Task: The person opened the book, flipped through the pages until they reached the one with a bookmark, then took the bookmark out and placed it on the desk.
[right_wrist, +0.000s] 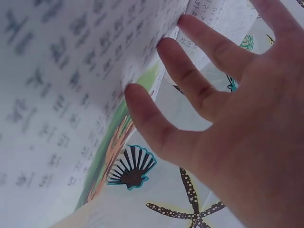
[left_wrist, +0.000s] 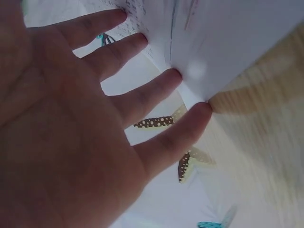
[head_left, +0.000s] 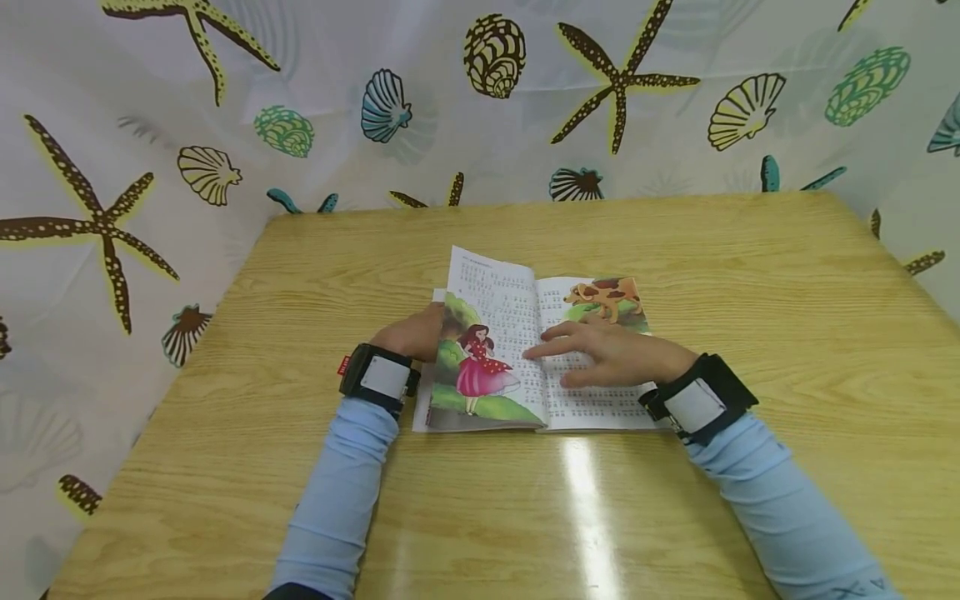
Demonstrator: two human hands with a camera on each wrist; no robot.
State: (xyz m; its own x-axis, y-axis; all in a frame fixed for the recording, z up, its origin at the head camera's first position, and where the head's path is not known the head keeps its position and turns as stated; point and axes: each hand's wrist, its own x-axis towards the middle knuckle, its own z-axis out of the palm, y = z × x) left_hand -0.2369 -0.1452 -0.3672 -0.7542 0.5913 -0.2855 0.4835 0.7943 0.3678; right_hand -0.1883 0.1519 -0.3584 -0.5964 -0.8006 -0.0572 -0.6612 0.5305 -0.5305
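An open picture book (head_left: pixel 506 304) with small printed text lies on the table. Its left page, raised and bowed, carries a girl in a red and pink dress (head_left: pixel 486 367); the right page has a spotted dog (head_left: pixel 606 296) at its top. My left hand (head_left: pixel 412 333) is at the book's left side, its fingertips hidden behind the raised page in the head view. In the left wrist view, that hand's extended fingers (left_wrist: pixel 173 130) meet the paper at their tips. Spread over the right page, my right hand (head_left: pixel 618 354) touches the paper near the spine with its fingertips.
A light wooden table (head_left: pixel 300 275) bears the book near its middle. Behind it and at its sides hangs a white cloth (head_left: pixel 322 50) printed with shells and starfish. Each wrist wears a black strap (head_left: pixel 705 400) with a white panel.
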